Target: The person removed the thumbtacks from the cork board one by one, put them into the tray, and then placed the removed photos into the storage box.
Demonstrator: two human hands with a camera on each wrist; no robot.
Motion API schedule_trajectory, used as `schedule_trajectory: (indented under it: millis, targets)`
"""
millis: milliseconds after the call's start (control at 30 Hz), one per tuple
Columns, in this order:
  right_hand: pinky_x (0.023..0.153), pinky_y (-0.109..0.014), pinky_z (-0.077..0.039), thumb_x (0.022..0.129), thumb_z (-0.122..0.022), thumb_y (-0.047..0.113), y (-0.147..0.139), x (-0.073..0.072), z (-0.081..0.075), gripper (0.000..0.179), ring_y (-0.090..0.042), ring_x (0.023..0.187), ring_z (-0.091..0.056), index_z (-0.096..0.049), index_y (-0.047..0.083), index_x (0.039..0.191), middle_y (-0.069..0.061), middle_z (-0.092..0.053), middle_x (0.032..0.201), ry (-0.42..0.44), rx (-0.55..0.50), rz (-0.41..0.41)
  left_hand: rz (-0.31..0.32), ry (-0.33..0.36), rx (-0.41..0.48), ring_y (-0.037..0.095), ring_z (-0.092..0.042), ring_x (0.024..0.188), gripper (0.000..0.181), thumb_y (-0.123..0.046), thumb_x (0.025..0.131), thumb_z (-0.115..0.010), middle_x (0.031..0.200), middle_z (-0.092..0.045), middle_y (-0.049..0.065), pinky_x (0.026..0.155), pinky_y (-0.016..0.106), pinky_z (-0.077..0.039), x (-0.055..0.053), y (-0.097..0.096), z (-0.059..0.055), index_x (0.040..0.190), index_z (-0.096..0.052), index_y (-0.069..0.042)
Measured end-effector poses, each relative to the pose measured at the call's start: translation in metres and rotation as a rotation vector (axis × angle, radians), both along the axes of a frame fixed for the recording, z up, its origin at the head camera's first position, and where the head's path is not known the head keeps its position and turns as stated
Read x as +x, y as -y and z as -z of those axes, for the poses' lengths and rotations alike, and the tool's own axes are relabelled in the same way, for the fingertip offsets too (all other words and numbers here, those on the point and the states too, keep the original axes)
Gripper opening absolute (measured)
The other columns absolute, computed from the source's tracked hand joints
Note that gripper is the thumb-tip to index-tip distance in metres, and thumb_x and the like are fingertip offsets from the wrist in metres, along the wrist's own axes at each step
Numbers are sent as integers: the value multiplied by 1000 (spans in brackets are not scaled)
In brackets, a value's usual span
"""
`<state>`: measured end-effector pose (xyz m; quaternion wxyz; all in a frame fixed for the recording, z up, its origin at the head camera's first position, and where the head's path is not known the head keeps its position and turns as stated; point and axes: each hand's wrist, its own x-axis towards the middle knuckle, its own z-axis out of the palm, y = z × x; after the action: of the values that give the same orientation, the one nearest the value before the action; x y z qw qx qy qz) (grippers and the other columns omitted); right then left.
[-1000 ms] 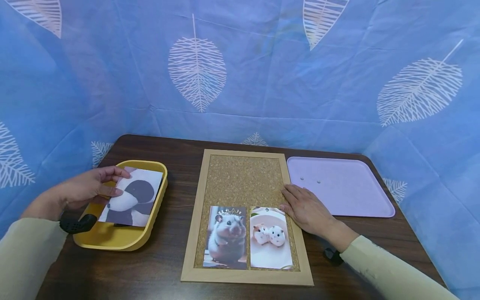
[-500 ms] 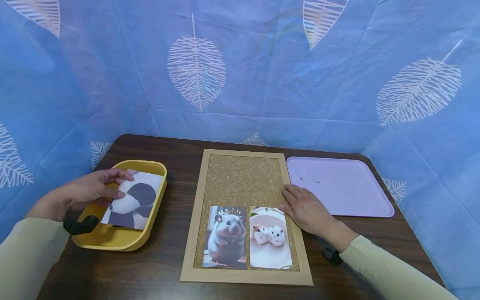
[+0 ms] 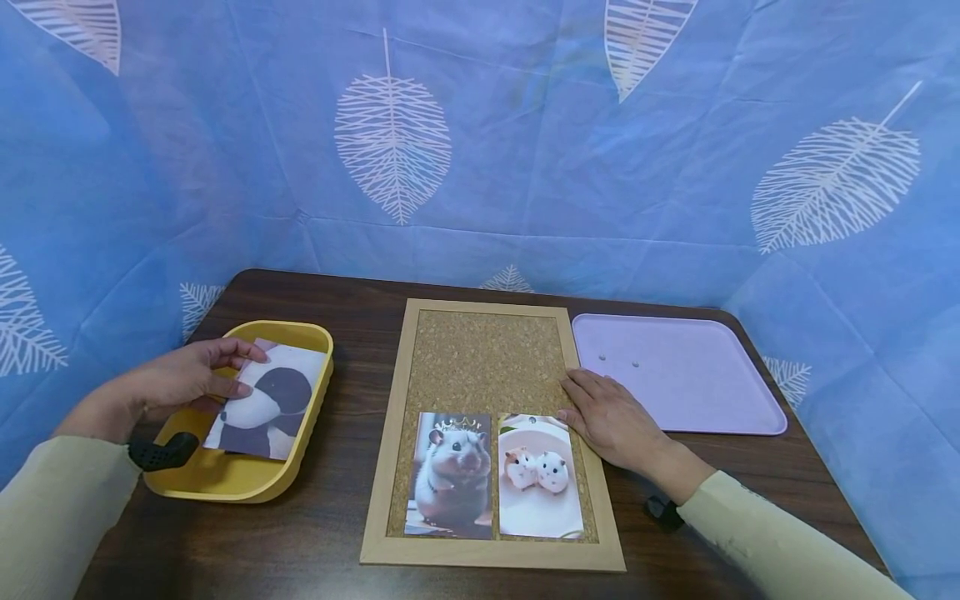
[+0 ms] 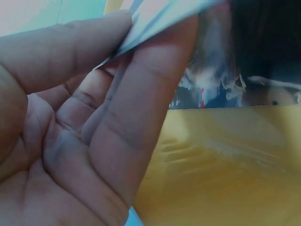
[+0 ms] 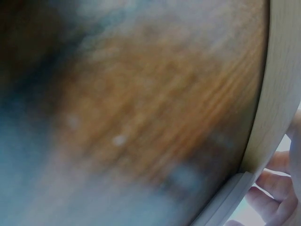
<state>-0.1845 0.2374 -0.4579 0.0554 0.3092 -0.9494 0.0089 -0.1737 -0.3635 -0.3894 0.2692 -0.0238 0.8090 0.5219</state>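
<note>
A blue leaf-print cloth (image 3: 525, 167) hung behind a dark wooden table (image 3: 363, 375). At the middle of the table lay the cork board (image 3: 487, 358), its long axis running away from the person. The lilac tray (image 3: 697, 379) sat just to its right, the yellow bin (image 3: 225, 477) well off to its left.

The left hand (image 3: 172, 382) was over the bin, the right hand (image 3: 611, 417) on the board's right-hand frame. The right fingers rested lightly there, side by side and holding nothing; the thumb lay by the upper corner of the two-hamster photo (image 3: 542, 492), though contact could not be told. Left of that photo, on the lower half of the cork, was the crowned hamster photo (image 3: 448, 479).

The loose photo (image 3: 281, 404) was in the bin, its left edge pinched between the left thumb and fingers and raised off a dark print (image 4: 268, 89) beneath. From the fingertips the sheet reached rightward and back toward the person; its long axis ran near to far, the far end leaning right. The board lay off to its right. The left hand was the nearer by far, the right being across the board.

Smallest were two pins (image 3: 636, 364) near the tray's left side.
</note>
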Motion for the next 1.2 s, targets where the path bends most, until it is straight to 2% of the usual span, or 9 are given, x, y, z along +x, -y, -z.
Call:
schedule_trajectory:
  millis: [200, 367, 433, 533, 733, 867, 1000, 1100, 1200]
  targets:
    - [118, -60, -41, 110, -56, 34, 1, 1, 1, 58, -44, 145, -49, -52, -8, 150, -27, -50, 156, -1, 4, 2, 19, -10, -47, 26, -64, 105, 58, -3, 100, -69, 139, -49, 25, 89, 43, -64, 1, -1, -1, 150, -40, 2]
    - [118, -60, -41, 110, -56, 34, 1, 1, 2, 58, -44, 145, -49, -52, -8, 150, -27, -50, 156, -3, 11, 3, 89, -24, -215, 42, -63, 123, 57, 0, 101, -64, 153, -38, 41, 91, 46, -64, 2, -4, -7, 151, -38, 8]
    - [118, -60, -41, 110, -56, 34, 1, 2, 2, 58, -44, 145, -49, -52, -8, 150, -27, -50, 156, -2, 12, 5, 103, -27, -299, 46, -62, 124, 56, 2, 100, -63, 151, -39, 44, 89, 46, -64, 1, -5, -9, 149, -39, 10]
    - [118, -60, -41, 110, -56, 34, 2, 2, 2, 58, -44, 145, -49, -52, -8, 150, -27, -50, 156, -2, 12, 4, 95, -32, -386, 44, -66, 116, 53, 4, 98, -62, 146, -43, 45, 86, 46, -65, 1, -6, -13, 146, -41, 12]
    - [118, -60, -42, 110, -55, 34, 2, 1, 2, 58, -44, 146, -48, -51, -8, 150, -27, -49, 157, -1, 23, 5, 76, -56, -458, 36, -70, 104, 43, -1, 104, -59, 132, -58, 38, 84, 45, -65, 2, -16, -21, 142, -45, 14]
    - [117, -60, -42, 110, -56, 34, 2, 0, 1, 58, -44, 146, -48, -51, -8, 150, -27, -50, 157, -2, 30, 5, 102, -125, -512, 32, -71, 98, 39, -9, 106, -60, 121, -67, 30, 82, 44, -65, 6, -31, -28, 137, -52, 12]
    - [117, -60, -42, 110, -56, 35, 2, 0, 0, 58, -44, 145, -49, -52, -8, 150, -27, -50, 157, 0, 35, 9, 124, -233, -610, 30, -70, 97, 37, -19, 106, -64, 123, -69, 26, 79, 44, -63, 12, -51, -35, 132, -61, 5]
    - [117, -61, -42, 110, -55, 35, 2, -1, -2, 58, -44, 145, -49, -53, -8, 150, -27, -50, 156, -3, 40, 8, 116, -304, -666, 33, -68, 99, 37, -24, 105, -66, 126, -69, 25, 78, 46, -61, 17, -69, -38, 130, -64, 2]
    - [116, -61, -42, 110, -56, 35, 2, -1, -3, 57, -44, 144, -50, -53, -7, 149, -27, -51, 156, -6, 42, 7, 102, -376, -683, 41, -67, 108, 35, -23, 104, -68, 126, -70, 25, 85, 54, -60, 24, -89, -39, 130, -65, 1]
